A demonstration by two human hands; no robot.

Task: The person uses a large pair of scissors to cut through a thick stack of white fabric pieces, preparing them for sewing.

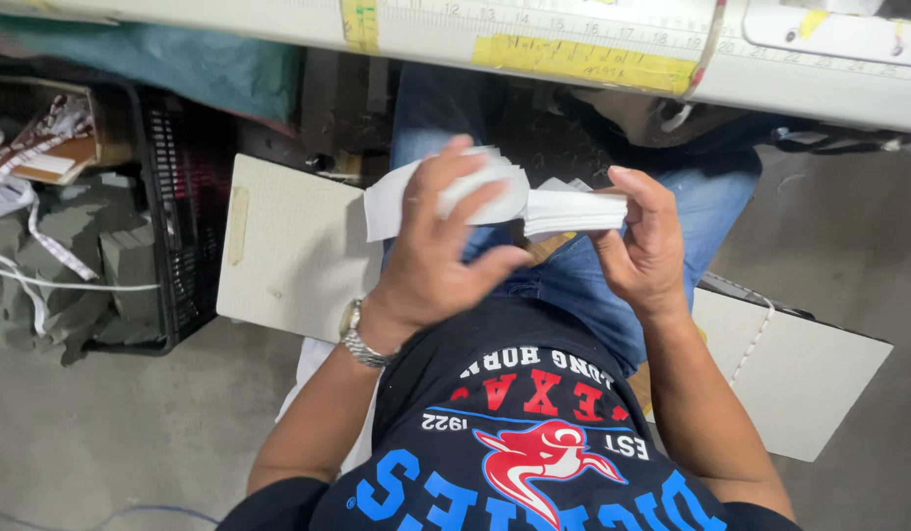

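Hands met over the lap of a seated person in blue jeans (706, 202) and a black printed shirt (519, 433). The left hand (446, 251), with a silver metal wristwatch (360, 341) on its wrist, curled over a thick stack of white paper slips (564, 209), fingers (431, 177) bent over the top and thumb tucked beneath, bending that end of the stack upward. The right hand (644, 241) pinched the other end of the stack between thumb and fingers, which lay flat and close together. The stack sat above the knees, just below the near edge of the pale bench (534, 34), which carried a printed ruler strip and yellow tape (583, 61). Two flat beige boards (293, 246) lay to either side of the legs. A black plastic crate (180, 206) stood on the grey floor near the bench's left end, holding what looked like grey cloth and striped ribbon, though the view there was dim.
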